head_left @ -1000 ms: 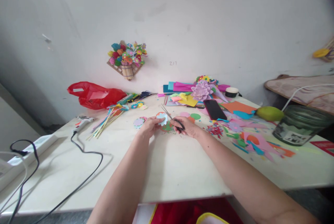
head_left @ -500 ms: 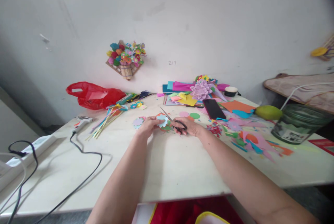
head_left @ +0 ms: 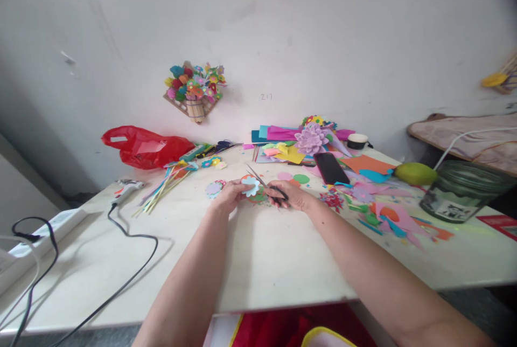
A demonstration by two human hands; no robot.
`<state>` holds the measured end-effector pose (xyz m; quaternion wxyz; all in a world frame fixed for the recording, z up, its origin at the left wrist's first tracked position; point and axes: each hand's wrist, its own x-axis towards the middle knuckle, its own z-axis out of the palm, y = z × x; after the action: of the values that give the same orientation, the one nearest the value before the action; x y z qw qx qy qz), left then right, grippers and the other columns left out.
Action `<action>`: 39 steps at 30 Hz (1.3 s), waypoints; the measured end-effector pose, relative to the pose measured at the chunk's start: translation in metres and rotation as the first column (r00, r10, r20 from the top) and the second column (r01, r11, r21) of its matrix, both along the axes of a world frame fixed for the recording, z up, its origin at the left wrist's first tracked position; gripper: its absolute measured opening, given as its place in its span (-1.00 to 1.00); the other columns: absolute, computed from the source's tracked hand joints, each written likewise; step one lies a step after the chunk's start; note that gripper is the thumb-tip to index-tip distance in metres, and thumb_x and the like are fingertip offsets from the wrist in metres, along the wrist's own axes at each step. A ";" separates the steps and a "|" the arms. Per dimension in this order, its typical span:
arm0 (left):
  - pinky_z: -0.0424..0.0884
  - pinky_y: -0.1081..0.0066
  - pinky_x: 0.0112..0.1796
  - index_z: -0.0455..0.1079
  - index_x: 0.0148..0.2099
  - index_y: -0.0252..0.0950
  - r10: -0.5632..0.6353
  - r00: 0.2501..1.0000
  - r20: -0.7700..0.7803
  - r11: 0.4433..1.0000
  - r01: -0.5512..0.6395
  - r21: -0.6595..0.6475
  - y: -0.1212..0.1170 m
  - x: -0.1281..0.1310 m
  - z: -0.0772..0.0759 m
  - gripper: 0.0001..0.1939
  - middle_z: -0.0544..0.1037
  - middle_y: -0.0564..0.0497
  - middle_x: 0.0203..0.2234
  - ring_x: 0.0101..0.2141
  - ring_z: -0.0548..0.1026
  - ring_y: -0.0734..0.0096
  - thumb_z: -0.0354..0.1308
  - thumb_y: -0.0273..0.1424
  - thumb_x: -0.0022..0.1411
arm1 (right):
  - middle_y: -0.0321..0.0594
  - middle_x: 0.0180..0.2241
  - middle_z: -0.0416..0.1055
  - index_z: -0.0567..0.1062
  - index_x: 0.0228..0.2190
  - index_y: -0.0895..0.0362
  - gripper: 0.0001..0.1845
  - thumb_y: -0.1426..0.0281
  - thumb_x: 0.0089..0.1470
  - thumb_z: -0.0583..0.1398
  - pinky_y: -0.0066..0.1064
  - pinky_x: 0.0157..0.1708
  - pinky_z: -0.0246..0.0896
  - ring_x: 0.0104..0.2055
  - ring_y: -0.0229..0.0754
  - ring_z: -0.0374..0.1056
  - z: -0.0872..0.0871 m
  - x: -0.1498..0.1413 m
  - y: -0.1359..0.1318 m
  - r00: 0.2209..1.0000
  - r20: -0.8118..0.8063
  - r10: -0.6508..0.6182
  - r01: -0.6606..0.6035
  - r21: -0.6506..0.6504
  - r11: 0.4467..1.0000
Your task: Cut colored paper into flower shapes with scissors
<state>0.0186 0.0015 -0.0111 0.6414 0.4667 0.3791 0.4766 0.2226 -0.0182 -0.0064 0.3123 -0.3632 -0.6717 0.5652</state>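
Note:
My left hand [head_left: 226,195] is closed on a small pale-blue flower-shaped cutout [head_left: 251,186], held just above the white table [head_left: 258,261]. My right hand [head_left: 291,195] grips black-handled scissors [head_left: 266,184]; their thin blades point up and left, right beside the cutout. Under both hands lie round paper pieces in orange, green and pink. Both forearms reach in from the bottom edge.
Coloured paper scraps [head_left: 388,217], a black phone [head_left: 331,168], a purple paper flower [head_left: 311,139] and stacked sheets fill the right. A red plastic bag [head_left: 145,147], coloured sticks [head_left: 163,191], a glue gun [head_left: 127,189] with black cable lie left. A green jar [head_left: 464,191] stands right.
Almost nothing differs: my hands stay in place with the cutout and scissors, and the blades have tilted only slightly.

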 end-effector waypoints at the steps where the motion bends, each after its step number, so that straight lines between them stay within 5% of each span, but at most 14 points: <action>1: 0.44 0.45 -0.38 0.50 -0.46 -0.42 -0.004 1.000 0.002 1.000 0.004 -0.001 0.000 0.000 0.000 -0.83 0.57 -0.06 -0.55 -0.52 0.49 0.43 0.37 -0.51 -0.21 | -0.35 -0.59 0.36 0.32 -0.48 0.19 -0.61 0.11 -0.04 0.24 -0.62 -0.83 -0.12 -0.71 -0.45 0.18 0.000 0.000 0.000 1.000 0.002 -0.004 0.004 0.000 1.000; 39: 0.41 0.50 -0.42 0.49 -0.46 -0.41 -0.037 0.998 0.051 0.999 0.038 -0.014 -0.003 0.006 0.001 -0.90 0.55 -0.04 -0.57 -0.56 0.47 0.47 0.30 -0.57 -0.16 | -0.38 -0.63 0.31 0.32 -0.46 0.18 -0.61 0.11 -0.08 0.26 -0.65 -0.84 -0.14 -0.72 -0.46 0.16 0.000 -0.004 -0.001 0.999 -0.043 -0.026 0.025 -0.023 0.999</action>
<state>0.0245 -0.0015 -0.0098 0.6630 0.4568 0.3575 0.4732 0.2188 -0.0193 -0.0067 0.3299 -0.3630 -0.6538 0.5762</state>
